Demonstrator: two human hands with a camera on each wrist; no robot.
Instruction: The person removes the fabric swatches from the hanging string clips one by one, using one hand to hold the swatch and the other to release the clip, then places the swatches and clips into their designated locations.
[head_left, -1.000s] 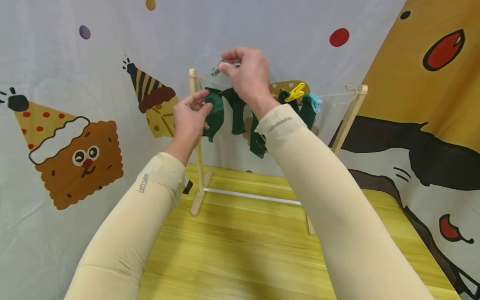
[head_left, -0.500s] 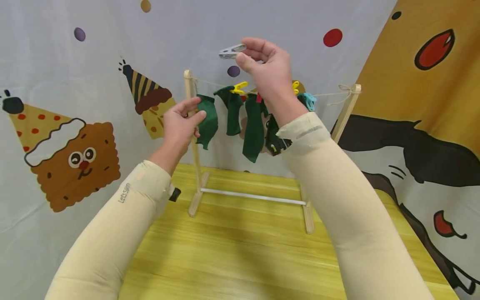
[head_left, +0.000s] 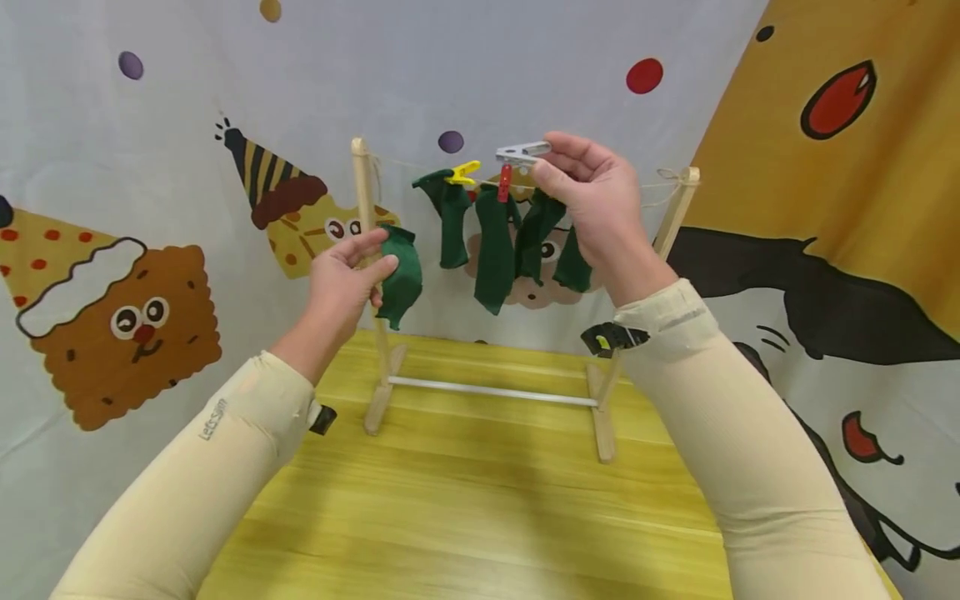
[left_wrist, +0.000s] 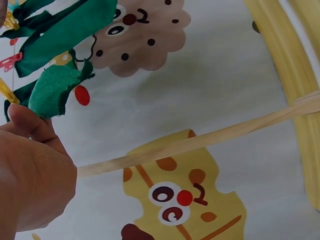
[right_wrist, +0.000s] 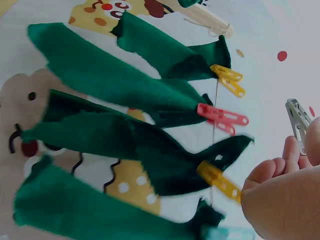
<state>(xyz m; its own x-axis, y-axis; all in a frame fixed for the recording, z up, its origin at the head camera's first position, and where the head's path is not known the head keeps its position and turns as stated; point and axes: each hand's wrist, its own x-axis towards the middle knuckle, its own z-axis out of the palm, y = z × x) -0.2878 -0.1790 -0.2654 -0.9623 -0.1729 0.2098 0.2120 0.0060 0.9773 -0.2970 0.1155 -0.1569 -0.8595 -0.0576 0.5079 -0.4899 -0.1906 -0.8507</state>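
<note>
Slippage is the risk: a green cloth [head_left: 397, 275] is pinched by the left hand [head_left: 341, 279] at centre-left, a grey clothespin [head_left: 520, 153] by the right hand [head_left: 600, 208] at upper centre, and either could be dropped if loosened.

Matt green felt socks [head_left: 495, 250], shiny metal peg [head_left: 519, 153], glossy plastic pegs [right_wrist: 222, 118], smooth wooden rack [head_left: 365, 250].

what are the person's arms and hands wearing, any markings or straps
Both arms wear long, close-fitting cream sleeves, the left sleeve and the right sleeve, ending at the wrists. The left one carries small grey lettering on the forearm. Each wrist has a small black device strapped under it; the right one shows a yellow mark. The left hand and right hand are bare, without gloves.
</note>
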